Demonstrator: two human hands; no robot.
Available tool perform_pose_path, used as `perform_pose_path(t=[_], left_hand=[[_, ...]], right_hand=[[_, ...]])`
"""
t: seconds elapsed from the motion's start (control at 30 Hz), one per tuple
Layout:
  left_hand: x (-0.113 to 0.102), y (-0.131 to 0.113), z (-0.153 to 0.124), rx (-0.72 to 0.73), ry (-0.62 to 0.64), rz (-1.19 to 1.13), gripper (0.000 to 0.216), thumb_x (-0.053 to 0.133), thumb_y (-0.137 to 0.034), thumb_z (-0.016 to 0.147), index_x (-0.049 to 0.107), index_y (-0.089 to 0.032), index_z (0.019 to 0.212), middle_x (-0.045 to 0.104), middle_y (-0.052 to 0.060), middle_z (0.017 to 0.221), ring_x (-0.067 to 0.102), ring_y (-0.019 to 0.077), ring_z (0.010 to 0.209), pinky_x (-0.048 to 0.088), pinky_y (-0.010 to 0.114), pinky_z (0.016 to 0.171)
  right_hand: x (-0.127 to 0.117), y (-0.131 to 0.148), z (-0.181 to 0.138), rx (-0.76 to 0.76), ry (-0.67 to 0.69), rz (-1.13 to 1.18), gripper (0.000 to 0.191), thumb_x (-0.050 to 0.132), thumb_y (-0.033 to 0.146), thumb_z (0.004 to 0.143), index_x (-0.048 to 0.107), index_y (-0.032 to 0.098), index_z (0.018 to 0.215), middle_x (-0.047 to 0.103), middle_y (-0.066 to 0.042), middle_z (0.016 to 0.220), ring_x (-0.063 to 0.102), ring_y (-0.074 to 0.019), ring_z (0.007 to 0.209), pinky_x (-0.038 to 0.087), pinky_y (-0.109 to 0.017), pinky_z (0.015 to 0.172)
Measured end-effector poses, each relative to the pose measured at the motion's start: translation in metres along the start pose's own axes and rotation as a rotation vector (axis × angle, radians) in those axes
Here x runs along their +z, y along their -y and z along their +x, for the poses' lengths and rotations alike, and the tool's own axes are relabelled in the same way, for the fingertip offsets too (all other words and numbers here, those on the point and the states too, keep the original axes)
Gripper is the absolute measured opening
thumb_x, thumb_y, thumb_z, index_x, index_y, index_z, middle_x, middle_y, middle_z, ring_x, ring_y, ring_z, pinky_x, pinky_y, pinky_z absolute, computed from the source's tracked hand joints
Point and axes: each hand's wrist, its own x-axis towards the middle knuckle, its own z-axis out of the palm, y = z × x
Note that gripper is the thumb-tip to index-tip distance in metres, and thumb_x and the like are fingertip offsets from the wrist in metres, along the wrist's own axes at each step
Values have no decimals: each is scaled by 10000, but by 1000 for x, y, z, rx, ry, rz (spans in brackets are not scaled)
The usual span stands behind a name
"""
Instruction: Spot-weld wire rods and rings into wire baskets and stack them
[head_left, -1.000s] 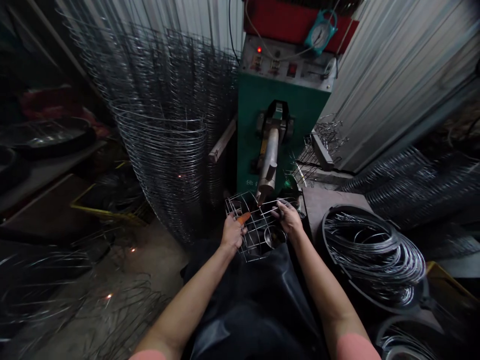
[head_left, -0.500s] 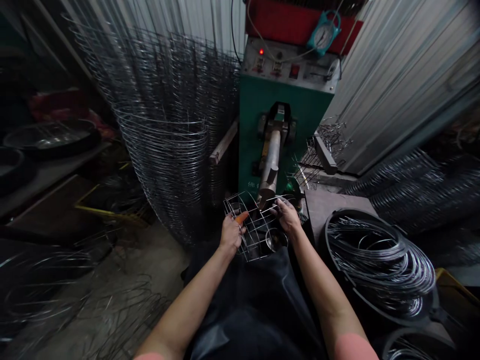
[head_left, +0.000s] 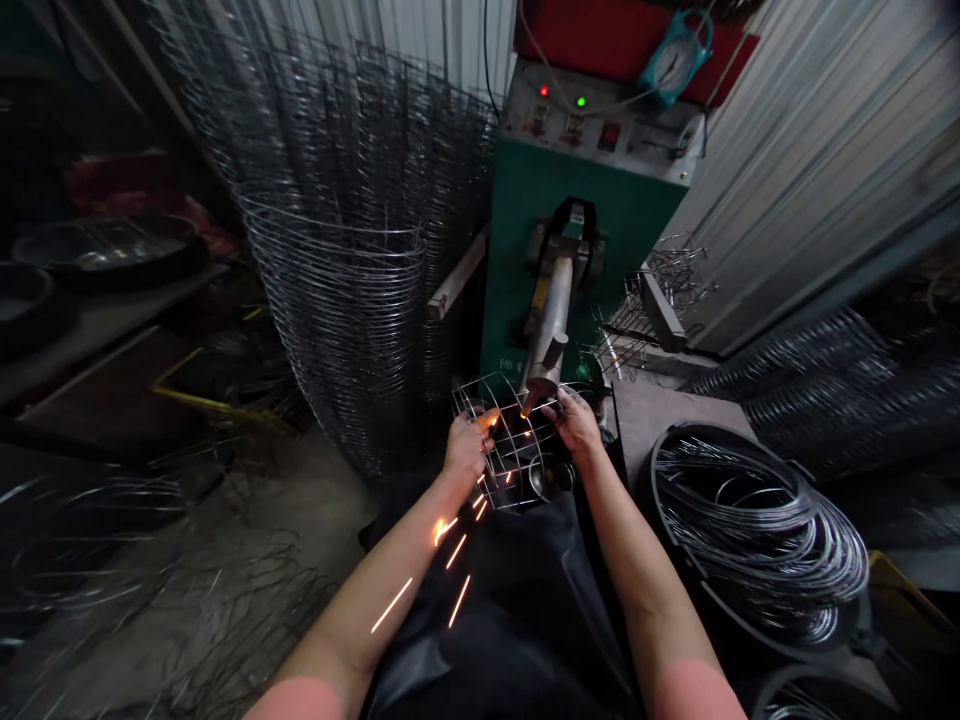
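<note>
Between my hands is a wire grid of thin crossed metal rods, held under the copper-coloured tip of a spot welder. My left hand is closed on the grid's left side; an orange piece shows at its thumb. My right hand pinches the grid's right edge, close beside the welder tip. A bright glow marks the spot where tip and wire meet. Sparks streak down toward my left forearm and the dark apron. A small round metal cup sits below the grid.
Tall stacks of wire baskets stand left of the machine. At right, a black tub holds coiled metal rings. A bar juts from the machine's right side. Loose wires lie on the floor at left.
Sparks have burst out at the welder tip, and a green light has come on beside the red one. The view has shifted slightly; both hands keep their hold on the grid.
</note>
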Motion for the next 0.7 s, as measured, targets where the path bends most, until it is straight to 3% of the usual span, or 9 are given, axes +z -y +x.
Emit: perform_pose_path(t=[0.2,0.5,0.7], left_hand=[[-4,0,-5,7,46,13,502,794,-205,441,438,-176,794,426,-100,553,282,1,372,139,148,340],[-38,9,-37,-27,146,13,518,800,-231,460,455,-176,842,389,-113,551,244,-11,373,144,137,347],[-29,6,-40,5,125,51,540,809,-240,441,448,-177,837,392,-111,539,254,-4,377,140,142,348]], right_hand=[[-1,2,-11,0,-7,21,246,756,246,558,591,185,730,551,62,587,531,-70,566,514,-184,537],[-11,-12,-65,-60,28,53,306,762,268,575,596,196,821,574,55,647,550,-76,594,539,-223,576],[-12,-10,-60,2,-59,73,224,733,203,608,594,194,784,575,56,619,560,-82,581,534,-226,566]])
